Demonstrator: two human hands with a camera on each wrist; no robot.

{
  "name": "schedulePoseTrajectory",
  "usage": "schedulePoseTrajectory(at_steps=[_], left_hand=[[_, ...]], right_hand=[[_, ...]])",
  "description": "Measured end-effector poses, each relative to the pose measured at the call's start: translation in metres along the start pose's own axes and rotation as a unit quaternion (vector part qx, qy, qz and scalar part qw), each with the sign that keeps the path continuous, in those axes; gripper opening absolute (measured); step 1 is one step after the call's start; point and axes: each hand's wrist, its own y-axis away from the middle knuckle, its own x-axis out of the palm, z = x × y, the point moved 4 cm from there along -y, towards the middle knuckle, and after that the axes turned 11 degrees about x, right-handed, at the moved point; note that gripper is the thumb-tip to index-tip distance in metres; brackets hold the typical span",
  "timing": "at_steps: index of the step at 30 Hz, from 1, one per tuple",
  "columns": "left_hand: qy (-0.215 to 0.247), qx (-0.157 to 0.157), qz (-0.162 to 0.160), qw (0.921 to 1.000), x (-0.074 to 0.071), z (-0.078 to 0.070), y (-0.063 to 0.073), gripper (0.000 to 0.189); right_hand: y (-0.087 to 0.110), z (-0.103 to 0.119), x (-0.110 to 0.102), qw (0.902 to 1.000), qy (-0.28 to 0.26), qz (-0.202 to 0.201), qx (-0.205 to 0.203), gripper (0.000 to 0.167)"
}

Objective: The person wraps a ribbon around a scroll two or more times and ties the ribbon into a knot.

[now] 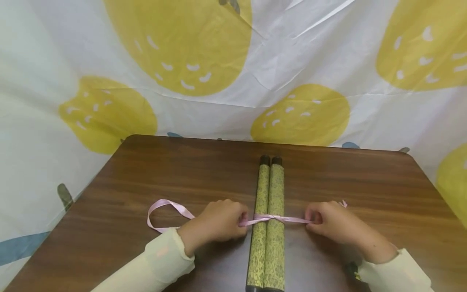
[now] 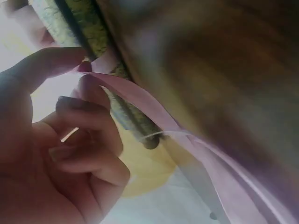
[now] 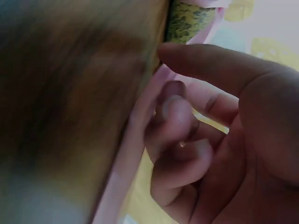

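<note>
Two slim rolled scrolls (image 1: 276,190) in green-gold patterned cloth, with black end caps, lie side by side on the table. A pink ribbon (image 1: 296,220) goes across both and crosses over itself on top of them. To the left of the scrolls, my left hand (image 1: 220,221) pinches one length of ribbon between thumb and forefinger. My right hand (image 1: 335,223) pinches the other length on the right side. Between the hands the ribbon looks stretched. In the left wrist view, a loose ribbon tail (image 2: 145,100) runs away from the fingertips. Another tail (image 3: 135,130) hangs past the right fingers.
The brown wooden table (image 1: 175,170) has rounded far corners. A looped ribbon tail (image 1: 148,217) lies on it to the left. Behind stands a white cloth (image 1: 204,109) printed with yellow lemons. Near the right sleeve is a small dark object (image 1: 352,268), partly hidden.
</note>
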Motion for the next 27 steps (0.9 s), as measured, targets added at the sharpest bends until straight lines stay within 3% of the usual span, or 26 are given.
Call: schedulePoseTrajectory(at_steps=[8, 12, 15, 18, 24, 27], left_hand=[[0.073, 0.05, -0.031, 0.9955, -0.012, -0.014, -0.011, 0.012], [0.165, 0.077, -0.019, 0.9831, -0.013, -0.019, -0.019, 0.011], [0.242, 0.094, -0.011, 0.9656, -0.011, -0.019, -0.021, 0.009], [0.317, 0.101, 0.004, 0.9429, -0.008, -0.017, -0.021, 0.007], [0.459, 0.094, 0.035, 0.8829, -0.003, -0.012, -0.022, 0.016], [0.484, 0.084, 0.022, 0.8705, -0.003, -0.011, -0.027, 0.02]], right_hand=[[-0.002, -0.006, 0.005, 0.9987, -0.038, 0.033, -0.008, 0.017], [-0.002, -0.007, 0.005, 0.9984, -0.041, 0.04, -0.007, 0.017], [-0.002, -0.007, 0.008, 0.9981, -0.045, 0.041, -0.006, 0.017], [-0.002, -0.007, 0.01, 0.9972, -0.057, 0.049, -0.001, 0.016], [-0.002, -0.008, 0.013, 0.9967, -0.06, 0.054, 0.001, 0.016], [-0.002, -0.01, 0.011, 0.9972, -0.055, 0.05, 0.002, 0.017]])
